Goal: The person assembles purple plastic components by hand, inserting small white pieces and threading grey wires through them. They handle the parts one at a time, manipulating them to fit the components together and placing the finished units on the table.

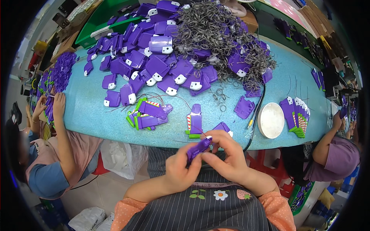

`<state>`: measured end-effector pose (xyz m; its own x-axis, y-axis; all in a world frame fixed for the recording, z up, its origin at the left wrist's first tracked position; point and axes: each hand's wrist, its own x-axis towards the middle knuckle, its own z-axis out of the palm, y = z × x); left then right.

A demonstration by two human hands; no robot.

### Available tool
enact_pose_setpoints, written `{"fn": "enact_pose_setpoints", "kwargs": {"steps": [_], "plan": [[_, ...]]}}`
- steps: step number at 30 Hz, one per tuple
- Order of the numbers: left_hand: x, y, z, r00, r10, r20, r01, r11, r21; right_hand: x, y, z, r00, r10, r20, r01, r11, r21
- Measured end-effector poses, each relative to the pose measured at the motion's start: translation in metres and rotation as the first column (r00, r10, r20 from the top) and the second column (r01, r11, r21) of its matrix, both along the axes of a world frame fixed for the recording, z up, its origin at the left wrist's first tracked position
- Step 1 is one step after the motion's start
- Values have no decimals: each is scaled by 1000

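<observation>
Over the near table edge, I hold a small purple plastic part (198, 150) between both hands. My left hand (181, 166) is closed round its lower left end. My right hand (226, 154) pinches its upper right end, where a white tip shows; the fingers hide much of the part. A thin reddish wire runs up from near this end. Just beyond my hands lies a purple piece with a green end and a striped strip (194, 120). Beside it, to the right, is a purple and white piece (222, 128).
Purple and white casings (154, 65) lie heaped at the back, next to a pile of grey rings (208, 30). On the right stand a white bowl (271, 120) and a fanned row of purple-green pieces (296, 115). A black cable (259, 104) crosses the table. Co-workers sit at both sides.
</observation>
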<state>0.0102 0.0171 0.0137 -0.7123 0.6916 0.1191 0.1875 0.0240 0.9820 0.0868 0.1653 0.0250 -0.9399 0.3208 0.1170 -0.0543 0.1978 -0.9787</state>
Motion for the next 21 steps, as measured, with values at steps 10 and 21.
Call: {"fn": "enact_pose_setpoints", "kwargs": {"steps": [10,21], "plan": [[10,-3,-5,967,-21,253,-9,993,118,2,-16,-4,995,-65,-71,69,996,59],[12,4,-13,866,-122,485,-12,964,264,-9,-16,-8,986,-141,-92,165,914,371]]}}
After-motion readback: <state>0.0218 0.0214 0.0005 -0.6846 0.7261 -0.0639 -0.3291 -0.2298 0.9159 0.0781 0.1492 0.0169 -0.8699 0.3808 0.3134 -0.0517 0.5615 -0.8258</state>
